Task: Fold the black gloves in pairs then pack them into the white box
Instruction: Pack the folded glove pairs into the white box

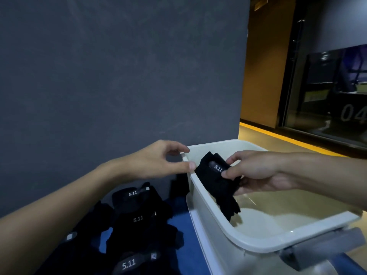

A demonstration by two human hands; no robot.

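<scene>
1. Hard to tell apart in the dim light: a pile of black gloves [139, 221] at lower left, cut off by the bottom edge, picked out mainly by white "5.11" wrist tabs.
2. Lying on a blue surface [190, 233], mostly covered by the pile and by the white box [234, 233].
3. Partly hidden behind the box's near corner: a grey fitting [327, 249], too blurred to name.
4. Right hand [256, 171]: over the box, thumb and fingers pinching a folded black glove bundle [216, 185] at its "5.11" tab. Palm side largely hidden by the bundle.
5. Bundle hanging above the box's left side wall, glove fingers dangling down inside. Unclear whether touching the wall or floor, and whether one glove or two.
6. Left hand [158, 159]: holding nothing, thumb and forefinger apart and reaching towards the box's far left corner, other fingers loosely curled. Thumb tip right at the rim, contact not clear.
7. Behind everything, a dark grey wall [119, 76]. To the right, a glass door [325, 92] marked "04", cut off by the frame edge.
</scene>
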